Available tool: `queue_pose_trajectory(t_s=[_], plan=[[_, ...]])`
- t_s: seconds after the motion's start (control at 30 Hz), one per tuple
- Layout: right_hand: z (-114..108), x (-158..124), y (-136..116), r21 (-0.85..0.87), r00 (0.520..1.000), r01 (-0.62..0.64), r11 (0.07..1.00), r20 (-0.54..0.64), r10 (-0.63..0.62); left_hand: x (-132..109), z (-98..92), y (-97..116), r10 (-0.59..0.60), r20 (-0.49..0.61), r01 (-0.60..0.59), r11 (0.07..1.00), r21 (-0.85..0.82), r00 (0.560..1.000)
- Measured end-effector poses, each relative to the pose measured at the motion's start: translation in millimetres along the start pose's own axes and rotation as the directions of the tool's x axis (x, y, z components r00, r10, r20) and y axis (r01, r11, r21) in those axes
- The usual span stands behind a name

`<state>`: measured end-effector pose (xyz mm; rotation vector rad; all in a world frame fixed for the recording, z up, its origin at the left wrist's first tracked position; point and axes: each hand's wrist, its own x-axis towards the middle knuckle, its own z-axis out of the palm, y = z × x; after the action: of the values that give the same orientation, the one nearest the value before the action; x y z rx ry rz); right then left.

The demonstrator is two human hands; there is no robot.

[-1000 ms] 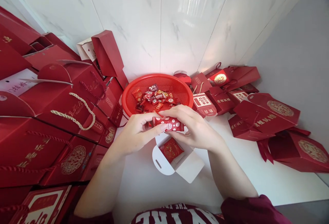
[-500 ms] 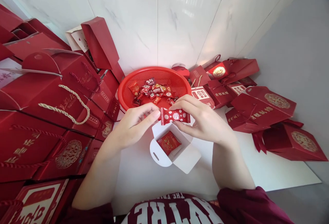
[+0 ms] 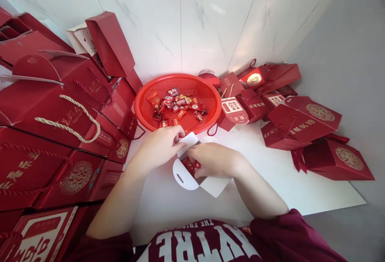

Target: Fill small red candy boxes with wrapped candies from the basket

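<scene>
An open white-lined box (image 3: 186,180) with spread flaps stands on the white table in front of me. My right hand (image 3: 210,160) reaches down into it, fingers closed on a red wrapped candy (image 3: 192,169) with a white pattern. That hand partly covers the candy and hides much of the box's inside. My left hand (image 3: 164,146) is at the box's far left flap, fingers curled and thumb close to the flap's edge. Whatever those fingers hold, if anything, is hidden.
Behind the box stands a red plastic basket (image 3: 138,111) with several wrapped candies (image 3: 180,101). Stacked red gift boxes (image 3: 75,134) with rope handles crowd the left. More red boxes (image 3: 303,117) lie at the right, by the tiled wall (image 3: 207,25).
My right hand has lowered the patterned candy from above the box into it. My left hand has let the candy's end go and moved slightly down and left, to the flap.
</scene>
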<state>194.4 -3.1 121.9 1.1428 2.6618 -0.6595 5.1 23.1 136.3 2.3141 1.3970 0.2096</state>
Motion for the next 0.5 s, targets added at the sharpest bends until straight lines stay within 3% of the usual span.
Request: queue_pose_trajectory(t_s=[0.13,0.33,0.5], plan=[[2.3,8.1,1.1,-0.082,0.998,-0.014,0.997,0.056,0.019,2.5,0.3,2.6,0.005,0.042,-0.009,0.996,0.084,0.999],[6.1,15.8,-2.5,-0.143,0.998,-0.047,0.989,0.022,0.051,3.6,0.3,2.0,-0.008,0.053,0.003,0.996,0.085,0.999],[5.8,17.5,-7.6,-0.167,0.988,-0.149,0.975,0.015,0.154,3.5,1.4,1.8,0.024,0.025,-0.027,0.992,0.121,0.999]])
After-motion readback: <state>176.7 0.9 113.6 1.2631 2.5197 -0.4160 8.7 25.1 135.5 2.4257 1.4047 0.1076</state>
